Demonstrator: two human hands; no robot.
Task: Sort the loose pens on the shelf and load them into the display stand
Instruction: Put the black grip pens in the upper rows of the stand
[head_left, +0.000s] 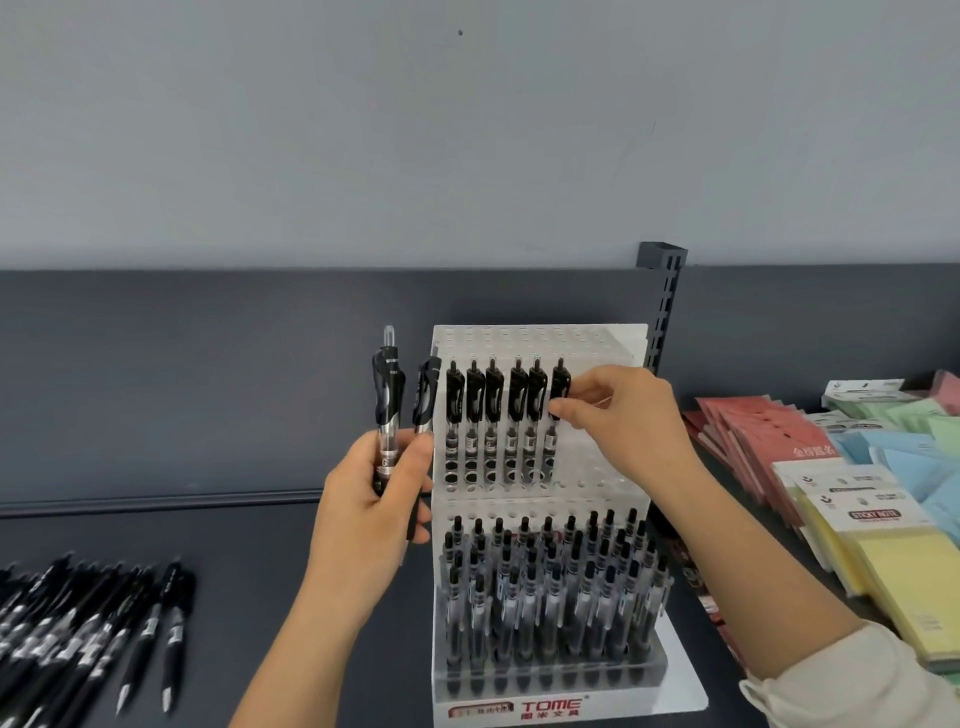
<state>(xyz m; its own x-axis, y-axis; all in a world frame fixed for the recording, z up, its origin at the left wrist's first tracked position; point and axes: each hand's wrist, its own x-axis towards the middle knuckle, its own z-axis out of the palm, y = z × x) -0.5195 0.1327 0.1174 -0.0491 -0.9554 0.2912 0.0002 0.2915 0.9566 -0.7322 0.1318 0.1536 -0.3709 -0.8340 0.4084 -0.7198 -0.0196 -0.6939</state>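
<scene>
At the display stand (540, 343), right hand (623, 415) pinches a pen (558, 395) into its hole — left hand (374, 499) grips two spares (405, 400) just beside it

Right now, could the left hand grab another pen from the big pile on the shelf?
Probably not yet. The way to the pile of loose pens is open, with nothing between, but the left hand is raised beside the display stand and its grip is full with two pens.
</scene>
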